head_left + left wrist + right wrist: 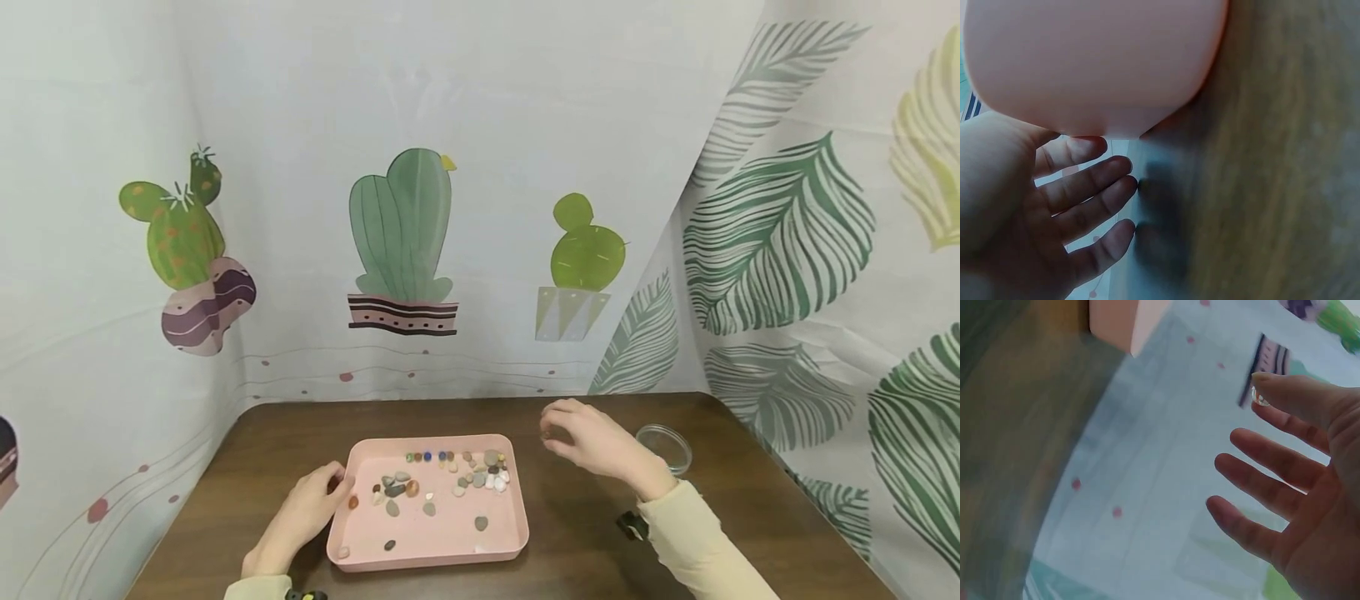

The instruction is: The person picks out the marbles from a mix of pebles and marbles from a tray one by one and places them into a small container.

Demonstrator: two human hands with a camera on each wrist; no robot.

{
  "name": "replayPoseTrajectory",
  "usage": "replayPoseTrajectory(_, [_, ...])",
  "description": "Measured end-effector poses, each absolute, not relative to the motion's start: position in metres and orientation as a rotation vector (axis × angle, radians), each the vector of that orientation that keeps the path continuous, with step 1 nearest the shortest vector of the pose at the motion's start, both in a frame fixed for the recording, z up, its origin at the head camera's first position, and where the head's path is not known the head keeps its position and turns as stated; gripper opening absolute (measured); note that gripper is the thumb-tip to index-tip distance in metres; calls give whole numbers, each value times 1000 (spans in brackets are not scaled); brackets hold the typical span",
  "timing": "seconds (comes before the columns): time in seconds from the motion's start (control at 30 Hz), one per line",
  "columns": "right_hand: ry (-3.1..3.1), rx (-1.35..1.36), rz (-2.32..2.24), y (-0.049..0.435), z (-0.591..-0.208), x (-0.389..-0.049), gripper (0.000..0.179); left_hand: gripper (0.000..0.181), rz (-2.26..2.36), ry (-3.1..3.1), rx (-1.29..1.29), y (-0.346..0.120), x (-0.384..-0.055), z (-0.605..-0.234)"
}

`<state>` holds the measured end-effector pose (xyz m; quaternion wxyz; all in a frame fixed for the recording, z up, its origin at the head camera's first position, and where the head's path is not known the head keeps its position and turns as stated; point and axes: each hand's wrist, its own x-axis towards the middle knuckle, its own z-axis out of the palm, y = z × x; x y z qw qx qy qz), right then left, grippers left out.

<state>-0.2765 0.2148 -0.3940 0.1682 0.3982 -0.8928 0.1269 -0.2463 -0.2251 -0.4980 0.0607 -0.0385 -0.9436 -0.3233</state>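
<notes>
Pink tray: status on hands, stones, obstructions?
Right hand pinching small glassy piece, right of pink tray. Left hand at its left side. Stones scattered inside. Nothing visibly blocking.

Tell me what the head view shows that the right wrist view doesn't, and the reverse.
Head only: the left hand at the left side of the tray, the stones inside, the clear dish and the sleeves.
Right wrist only: a small clear piece pinched by the right hand.
Both: that hand, the tray, the table and the backdrop.

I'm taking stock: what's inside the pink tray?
The pink tray holds scattered small stones in grey, white, brown and blue. Its surface directly beneath them is covered, so it can't be seen.
</notes>
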Motion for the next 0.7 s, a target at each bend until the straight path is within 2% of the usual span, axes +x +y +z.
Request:
replayPoseTrajectory(0.5, [-2406, 793, 516, 316, -400, -249, 28, 11, -974, -2865, -110, -225, -246, -498])
replayPoseTrajectory(0.7, [-2453, 667, 516, 336, -403, -247, 26, 10, -977, -2863, -120, -225, -246, -499])
